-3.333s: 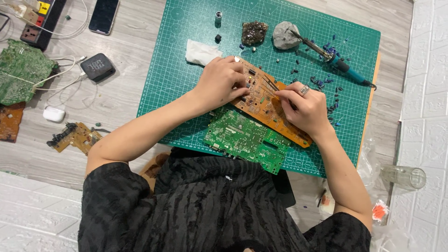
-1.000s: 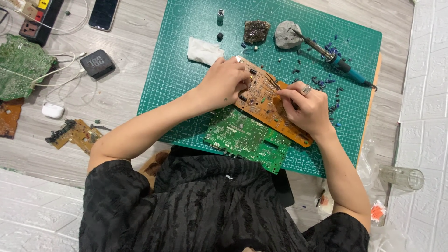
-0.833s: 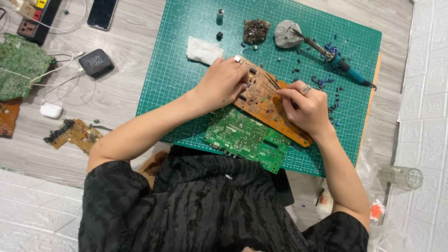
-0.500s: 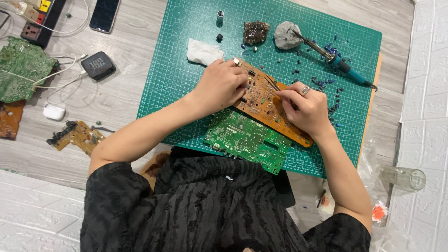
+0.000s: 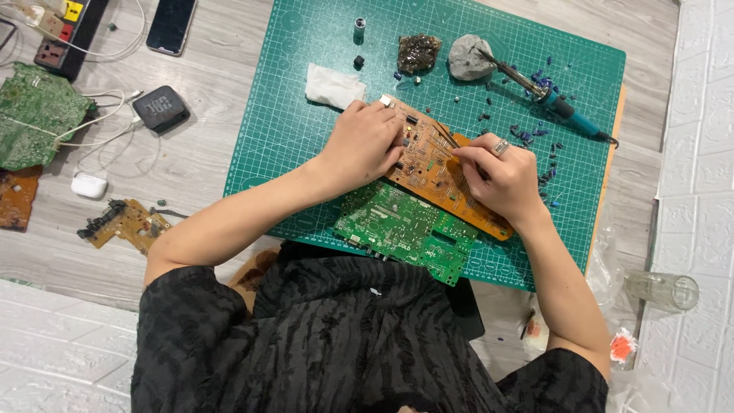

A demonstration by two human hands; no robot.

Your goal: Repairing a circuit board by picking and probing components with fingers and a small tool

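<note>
An orange circuit board point(image 5: 433, 170) lies slanted on the green cutting mat point(image 5: 283, 130). My left hand point(image 5: 365, 145) rests on the board's upper left end and holds it down. Thin tweezers point(image 5: 447, 138) are pinched in my right hand point(image 5: 501, 177), with their tips on the board's middle. A green circuit board point(image 5: 405, 229) lies just below the orange one, at the mat's near edge.
A soldering iron point(image 5: 547, 95) lies at the mat's top right by a grey sponge point(image 5: 464, 57), a brown lump point(image 5: 418, 52) and small loose parts. A white tissue point(image 5: 333, 85) sits left of the orange board. More boards, a phone, a power strip and an earbud case lie on the left. A glass point(image 5: 664, 291) lies at the right.
</note>
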